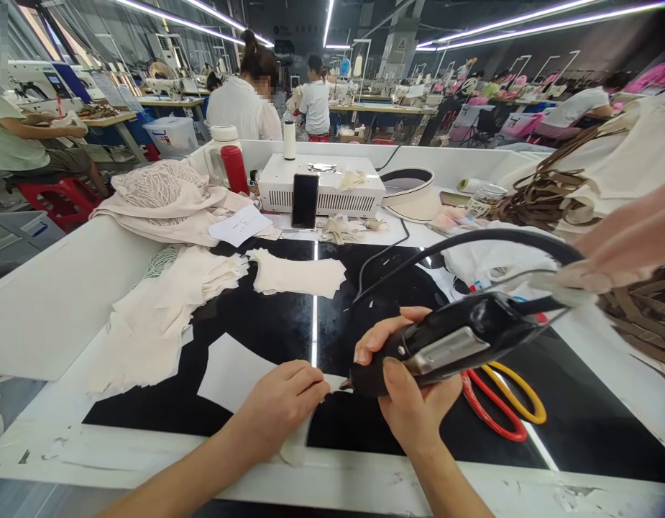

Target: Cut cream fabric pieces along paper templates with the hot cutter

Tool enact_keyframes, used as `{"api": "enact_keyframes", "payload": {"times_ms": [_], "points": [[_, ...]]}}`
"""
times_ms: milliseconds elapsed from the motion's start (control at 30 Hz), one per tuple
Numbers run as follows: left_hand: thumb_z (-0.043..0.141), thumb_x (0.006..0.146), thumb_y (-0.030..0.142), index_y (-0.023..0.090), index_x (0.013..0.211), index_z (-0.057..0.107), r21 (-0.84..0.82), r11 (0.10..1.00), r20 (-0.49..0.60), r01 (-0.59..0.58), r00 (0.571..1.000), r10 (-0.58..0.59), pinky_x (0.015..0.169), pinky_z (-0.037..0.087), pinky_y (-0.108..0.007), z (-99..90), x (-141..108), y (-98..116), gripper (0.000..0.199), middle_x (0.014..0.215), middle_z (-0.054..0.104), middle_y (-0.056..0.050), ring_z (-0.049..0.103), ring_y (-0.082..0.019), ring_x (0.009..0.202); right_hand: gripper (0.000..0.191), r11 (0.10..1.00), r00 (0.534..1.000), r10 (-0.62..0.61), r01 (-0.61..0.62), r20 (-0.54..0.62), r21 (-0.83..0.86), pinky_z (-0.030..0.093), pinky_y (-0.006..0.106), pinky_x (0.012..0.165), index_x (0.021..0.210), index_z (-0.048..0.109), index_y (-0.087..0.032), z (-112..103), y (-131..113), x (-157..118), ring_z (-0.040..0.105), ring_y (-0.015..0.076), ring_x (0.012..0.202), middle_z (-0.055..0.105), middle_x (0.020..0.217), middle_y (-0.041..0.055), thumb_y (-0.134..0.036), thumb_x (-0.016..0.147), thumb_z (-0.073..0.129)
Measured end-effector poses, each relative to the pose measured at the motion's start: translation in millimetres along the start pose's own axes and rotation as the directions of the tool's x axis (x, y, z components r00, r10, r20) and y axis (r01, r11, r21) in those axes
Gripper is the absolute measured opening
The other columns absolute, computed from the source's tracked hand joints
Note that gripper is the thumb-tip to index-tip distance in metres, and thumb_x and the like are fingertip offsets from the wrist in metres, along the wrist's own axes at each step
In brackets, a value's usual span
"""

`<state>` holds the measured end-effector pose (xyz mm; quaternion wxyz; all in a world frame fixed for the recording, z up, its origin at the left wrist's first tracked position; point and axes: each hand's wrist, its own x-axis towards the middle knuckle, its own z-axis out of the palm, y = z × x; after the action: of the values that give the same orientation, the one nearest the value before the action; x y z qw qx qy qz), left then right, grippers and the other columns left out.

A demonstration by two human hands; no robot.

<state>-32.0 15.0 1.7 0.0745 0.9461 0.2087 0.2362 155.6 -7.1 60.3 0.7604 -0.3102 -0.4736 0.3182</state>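
Note:
My right hand (413, 396) is wrapped around a black corded hand tool (445, 345) with a metal plate on its side. The tool's pointed metal tip (345, 385) is at the edge of a thin white fabric piece (335, 381). Fingers and thumb of my left hand (283, 403) are closed on that fabric, just left of the tip. Part of the fabric is hidden under the hand, and a pale strip (295, 440) hangs below it. Left of this hand lies a flat white sheet (232, 374) on the black board (267, 324).
Red-and-yellow-handled scissors (499, 410) lie right of the tool, blades hidden. Stacked cream pieces (300, 275) and a larger cream pile (149, 316) are on the left. A vented white box (321, 187), phone (305, 201) and red bottle (234, 170) stand behind. The tool's cable (505, 236) arches rightward. Several people sit beyond.

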Motion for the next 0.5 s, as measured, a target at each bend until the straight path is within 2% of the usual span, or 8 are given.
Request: {"api": "enact_keyframes", "payload": {"times_ms": [167, 333, 500], "points": [[0.044, 0.105, 0.006, 0.012, 0.118, 0.062, 0.001, 1.0, -0.019, -0.006, 1.0, 0.006, 0.087, 0.062, -0.035, -1.2, 0.8, 1.5, 0.023, 0.106, 0.07, -0.008, 0.067, -0.022, 0.098, 0.037, 1.0, 1.0, -0.014, 0.014, -0.023, 0.0, 0.055, 0.03, 0.061, 0.126, 0.06, -0.027, -6.9, -0.4, 0.2, 0.064, 0.0141, 0.066, 0.068, 0.084, -0.0013, -0.023, 0.093, 0.075], [0.044, 0.105, 0.006, 0.013, 0.119, 0.062, -0.012, 1.0, -0.002, 0.003, 1.0, -0.003, 0.089, 0.061, -0.036, -2.9, 0.8, 1.3, 0.023, 0.107, 0.07, -0.008, 0.066, -0.021, 0.101, 0.035, 1.0, 1.0, 0.003, -0.003, -0.018, 0.002, 0.056, 0.029, 0.061, 0.125, 0.06, -0.028, -4.9, 1.3, -0.9, 0.065, 0.0138, 0.067, 0.068, 0.086, -0.0017, -0.019, 0.094, 0.073], [0.051, 0.107, 0.014, 0.013, 0.117, 0.061, -0.039, 0.999, -0.01, 0.03, 0.999, -0.03, 0.089, 0.06, -0.033, 0.8, 2.4, 2.9, 0.014, 0.103, 0.068, -0.006, 0.066, -0.02, 0.096, 0.034, 0.998, 0.998, 0.035, -0.038, -0.053, -0.047, 0.056, 0.027, 0.057, 0.121, 0.06, -0.029, -5.1, -2.7, -5.3, 0.065, 0.0144, 0.064, 0.068, 0.082, -0.0016, -0.022, 0.092, 0.075]]}}
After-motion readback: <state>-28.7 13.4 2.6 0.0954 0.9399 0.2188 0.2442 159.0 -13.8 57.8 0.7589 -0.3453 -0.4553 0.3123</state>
